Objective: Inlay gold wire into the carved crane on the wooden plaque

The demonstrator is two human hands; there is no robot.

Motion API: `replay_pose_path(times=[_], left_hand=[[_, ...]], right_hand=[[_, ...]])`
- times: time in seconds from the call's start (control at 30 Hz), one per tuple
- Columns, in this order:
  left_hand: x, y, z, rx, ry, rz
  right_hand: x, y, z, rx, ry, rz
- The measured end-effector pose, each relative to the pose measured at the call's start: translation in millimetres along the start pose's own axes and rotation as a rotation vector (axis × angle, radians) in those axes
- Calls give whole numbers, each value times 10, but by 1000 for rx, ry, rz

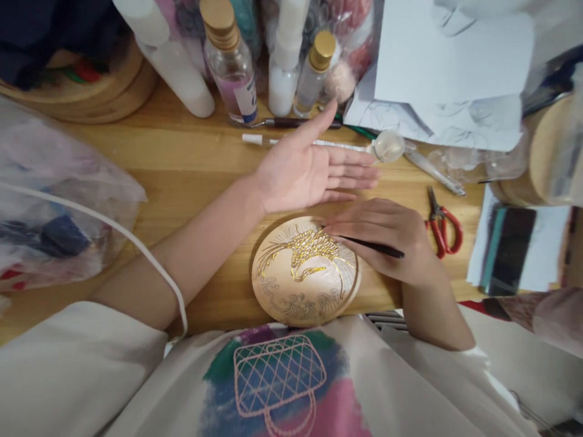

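A round wooden disc (304, 273) with a gold-outlined crane design lies on the wooden table (182, 164) near its front edge. My right hand (387, 240) rests on the disc's upper right rim, fingers closed round a thin dark tool (373, 247) whose tip points toward the gold lines. My left hand (314, 167) hovers palm up just beyond the disc, fingers stretched out and holding nothing. A thin white pen-like stick (259, 139) lies under and behind that hand.
Bottles (230, 60) and white tubes (282, 67) stand along the back. Papers (450, 67) lie at the back right, red-handled pliers (444, 227) to the right of my right hand, and plastic bags (54, 200) at the left. A clear round lens-like piece (388, 145) sits behind my fingers.
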State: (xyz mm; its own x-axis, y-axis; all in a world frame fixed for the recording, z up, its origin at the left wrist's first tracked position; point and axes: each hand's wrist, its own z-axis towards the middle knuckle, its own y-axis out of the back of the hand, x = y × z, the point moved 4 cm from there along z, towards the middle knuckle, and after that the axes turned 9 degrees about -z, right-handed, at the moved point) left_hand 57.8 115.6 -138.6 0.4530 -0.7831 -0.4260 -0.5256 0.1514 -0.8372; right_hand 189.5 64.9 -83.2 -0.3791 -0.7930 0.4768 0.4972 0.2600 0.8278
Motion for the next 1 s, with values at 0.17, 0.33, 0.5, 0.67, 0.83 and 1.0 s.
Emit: replay_pose_path(times=[0.17,0.33,0.5,0.67,0.83,1.0], left_hand=[[-2,8,4,11,2,8],[4,6,4,6,-3,-18],[4,7,6,2,3,-33],[4,9,12,11,19,-53],[8,7,16,22,20,-73],[10,4,13,14,27,-89]], right_hand=[[4,6,5,5,2,-12],[8,6,8,20,12,-4],[7,-9,10,45,1,16],[9,-15,15,54,7,26],[27,-12,27,63,22,16],[26,-12,31,73,16,14]])
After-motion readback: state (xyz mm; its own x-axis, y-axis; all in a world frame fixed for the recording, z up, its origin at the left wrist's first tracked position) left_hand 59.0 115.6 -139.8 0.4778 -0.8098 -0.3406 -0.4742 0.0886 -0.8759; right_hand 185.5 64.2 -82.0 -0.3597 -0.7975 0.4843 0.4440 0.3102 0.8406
